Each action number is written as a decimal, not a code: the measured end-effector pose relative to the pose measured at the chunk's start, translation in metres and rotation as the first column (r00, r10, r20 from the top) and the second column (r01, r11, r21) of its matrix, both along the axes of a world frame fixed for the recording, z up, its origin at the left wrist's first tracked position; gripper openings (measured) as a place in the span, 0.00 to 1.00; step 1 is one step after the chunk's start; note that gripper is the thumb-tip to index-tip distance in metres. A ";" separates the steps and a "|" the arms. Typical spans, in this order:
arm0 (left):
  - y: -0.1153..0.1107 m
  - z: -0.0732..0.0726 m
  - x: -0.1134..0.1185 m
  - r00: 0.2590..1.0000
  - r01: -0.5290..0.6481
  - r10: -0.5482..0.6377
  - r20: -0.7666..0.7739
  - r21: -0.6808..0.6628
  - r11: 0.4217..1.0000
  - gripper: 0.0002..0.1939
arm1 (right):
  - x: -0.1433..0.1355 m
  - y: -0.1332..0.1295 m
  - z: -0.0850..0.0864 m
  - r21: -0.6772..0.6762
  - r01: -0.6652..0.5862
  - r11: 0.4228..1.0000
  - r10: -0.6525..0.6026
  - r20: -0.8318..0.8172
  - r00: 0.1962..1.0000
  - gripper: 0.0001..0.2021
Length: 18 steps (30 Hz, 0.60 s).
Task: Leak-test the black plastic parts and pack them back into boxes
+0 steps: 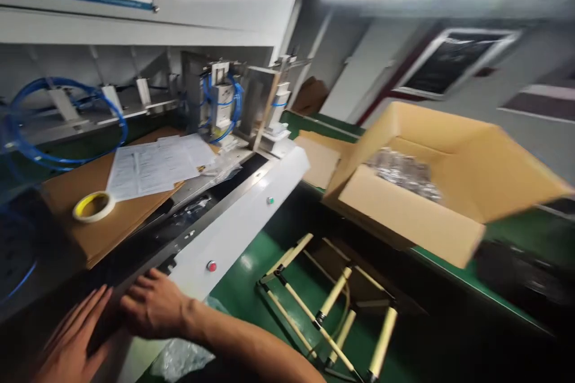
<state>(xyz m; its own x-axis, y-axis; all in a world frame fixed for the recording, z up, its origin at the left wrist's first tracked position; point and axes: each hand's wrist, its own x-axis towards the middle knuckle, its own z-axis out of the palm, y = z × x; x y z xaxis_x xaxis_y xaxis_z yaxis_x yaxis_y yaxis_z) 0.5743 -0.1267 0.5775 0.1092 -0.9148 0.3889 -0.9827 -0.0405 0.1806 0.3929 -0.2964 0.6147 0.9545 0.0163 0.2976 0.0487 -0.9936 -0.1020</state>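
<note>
My left hand (76, 341) lies at the lower left with its fingers stretched out over the dark part of the machine's edge. Close to its right, my right hand (155, 305) rests at the near end of the white panel (238, 227), its fingers curled down; what they hold, if anything, is hidden. A red button (211, 266) and a green button (270, 200) sit on that panel. Beyond my hands, a roll of tape (94, 207) and printed sheets (155, 164) lie on flat cardboard (85, 239). The picture is blurred by motion.
An open cardboard box (417, 209) with clear-wrapped items (404, 172) stands at the right. Below it is a frame of cream tubes (335, 293) over a green surface. Blue hoses (123, 125) hang at the machine's back. Clear plastic (186, 359) lies beneath my right forearm.
</note>
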 end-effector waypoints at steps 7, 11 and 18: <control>0.005 0.046 -0.040 0.981 -0.101 0.106 0.165 -0.038 0.994 0.16 | 0.018 -0.012 0.021 0.093 0.048 0.995 -0.036 -0.131 0.991 0.18; 0.005 0.043 -0.048 0.977 -0.173 0.170 0.132 0.008 0.985 0.17 | 0.028 -0.013 0.028 0.096 0.058 0.994 -0.039 -0.191 0.981 0.18; 0.006 0.015 -0.036 0.978 -0.170 0.165 0.125 0.035 0.985 0.31 | 0.039 -0.016 0.020 0.129 0.033 0.991 -0.006 -0.201 0.980 0.28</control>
